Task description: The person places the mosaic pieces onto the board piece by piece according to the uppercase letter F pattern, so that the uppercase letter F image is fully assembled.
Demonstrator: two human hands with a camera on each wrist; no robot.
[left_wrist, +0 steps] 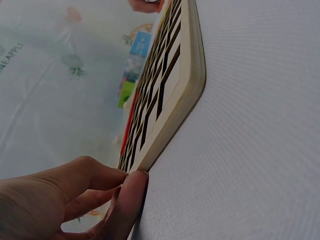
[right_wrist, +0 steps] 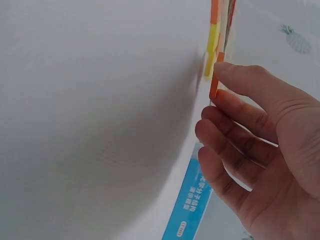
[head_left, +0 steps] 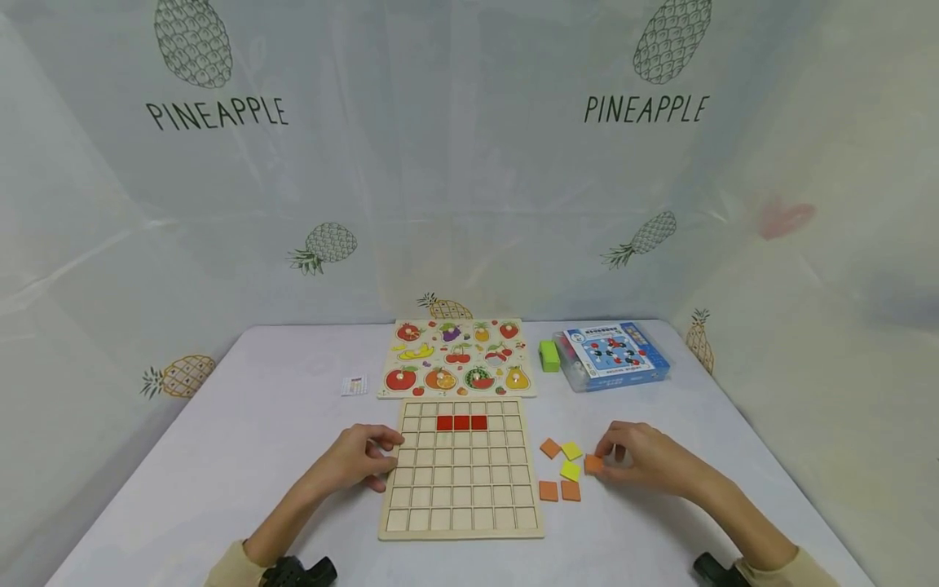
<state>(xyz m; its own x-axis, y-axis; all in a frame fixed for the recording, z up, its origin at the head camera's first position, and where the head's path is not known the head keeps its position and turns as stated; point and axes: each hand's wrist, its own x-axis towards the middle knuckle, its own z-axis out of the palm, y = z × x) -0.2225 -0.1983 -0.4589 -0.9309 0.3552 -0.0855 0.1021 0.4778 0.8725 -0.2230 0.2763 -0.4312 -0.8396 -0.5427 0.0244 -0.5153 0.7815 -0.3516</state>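
Observation:
A wooden grid board [head_left: 460,535] lies on the table with three red square tiles [head_left: 461,423] side by side in an upper row. At its left edge, my left hand [head_left: 359,456] grips the frame; in the left wrist view, the thumb and a finger pinch the board's rim [left_wrist: 172,107]. My right hand [head_left: 649,461] pinches an orange square tile [head_left: 592,465] between thumb and index finger. The right wrist view shows that tile [right_wrist: 216,80] edge-on, raised off the table. Left of it lie yellow tiles [head_left: 570,470] and several orange tiles [head_left: 548,491].
Behind the grid board lies a fruit puzzle board [head_left: 458,359]. A green block [head_left: 549,356] and a blue-and-clear box [head_left: 614,355] stand at the back right. A small printed card [head_left: 354,386] lies at the left. A pineapple-print curtain [head_left: 469,163] hangs behind the table.

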